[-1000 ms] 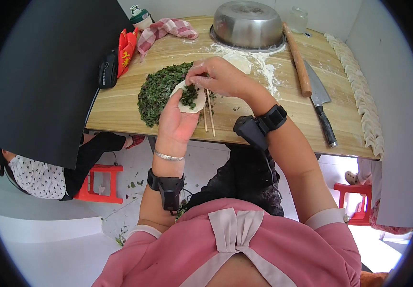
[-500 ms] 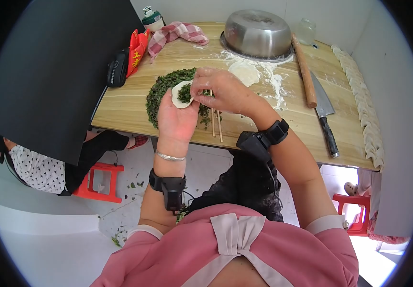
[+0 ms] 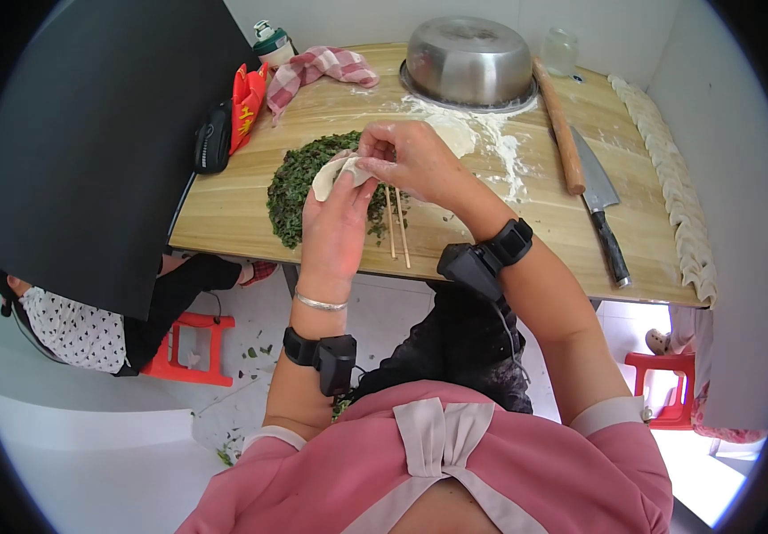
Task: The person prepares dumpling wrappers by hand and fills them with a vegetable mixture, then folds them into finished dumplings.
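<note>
A round dumpling wrapper (image 3: 325,182), partly folded over, rests in my left hand (image 3: 336,224), whose fingers close around it. At its right edge, my right hand (image 3: 412,158) pinches the dough between thumb and fingers. The filling inside the fold is hidden from view. Just behind and below both hands lies a heap of chopped green filling (image 3: 291,191) on the wooden table. A pair of chopsticks (image 3: 398,233) lies by the right side of that heap, under my right hand. Another flat wrapper (image 3: 457,135) sits on the floured wood beyond my right wrist.
An upturned metal basin (image 3: 468,64) stands at the back. To its right are a rolling pin (image 3: 560,133), a cleaver (image 3: 599,182) and a glass jar (image 3: 560,52). Finished dumplings (image 3: 664,178) line the right edge. A checked cloth (image 3: 322,71) lies back left; a person (image 3: 72,329) sits beyond the dark panel.
The wrapper was lying open with green filling showing; now it is folded over. My left hand has turned and its fingers have curled up around the dough.
</note>
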`<state>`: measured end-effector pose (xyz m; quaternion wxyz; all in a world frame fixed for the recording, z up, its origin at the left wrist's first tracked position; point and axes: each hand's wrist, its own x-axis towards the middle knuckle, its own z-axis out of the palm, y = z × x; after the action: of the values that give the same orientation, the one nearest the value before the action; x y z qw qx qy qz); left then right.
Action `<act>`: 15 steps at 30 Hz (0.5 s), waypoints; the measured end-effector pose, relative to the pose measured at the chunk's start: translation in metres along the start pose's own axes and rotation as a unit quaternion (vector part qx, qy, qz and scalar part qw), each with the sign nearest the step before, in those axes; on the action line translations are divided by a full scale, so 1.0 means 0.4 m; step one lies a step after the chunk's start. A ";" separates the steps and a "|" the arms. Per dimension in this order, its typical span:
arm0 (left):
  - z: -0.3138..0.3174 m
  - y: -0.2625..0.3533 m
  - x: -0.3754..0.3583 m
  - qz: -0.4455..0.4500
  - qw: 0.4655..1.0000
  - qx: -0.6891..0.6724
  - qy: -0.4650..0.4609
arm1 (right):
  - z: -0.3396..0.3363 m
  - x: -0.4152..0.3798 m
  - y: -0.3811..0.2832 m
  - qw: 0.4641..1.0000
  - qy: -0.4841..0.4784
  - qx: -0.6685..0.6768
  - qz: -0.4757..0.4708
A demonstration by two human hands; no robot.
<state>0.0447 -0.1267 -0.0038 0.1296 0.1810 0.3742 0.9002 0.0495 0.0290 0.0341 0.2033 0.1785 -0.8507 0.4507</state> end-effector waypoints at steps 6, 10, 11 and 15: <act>-0.017 -0.010 -0.003 0.029 0.999 0.044 -0.001 | 0.004 0.001 -0.004 1.000 0.010 0.004 -0.003; -0.024 -0.012 -0.004 0.035 0.998 0.051 -0.002 | 0.000 0.000 -0.010 1.000 -0.009 -0.012 -0.002; -0.023 -0.011 -0.006 0.038 0.998 0.052 -0.005 | 0.001 0.000 -0.009 1.000 -0.008 -0.012 -0.002; -0.024 -0.009 -0.009 0.038 0.998 0.054 -0.014 | 0.001 -0.003 -0.005 1.000 -0.007 0.001 -0.021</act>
<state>0.0443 -0.1314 -0.0135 0.0907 0.2142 0.4132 0.8804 0.0512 0.0276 0.0346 0.2061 0.1997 -0.8479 0.4457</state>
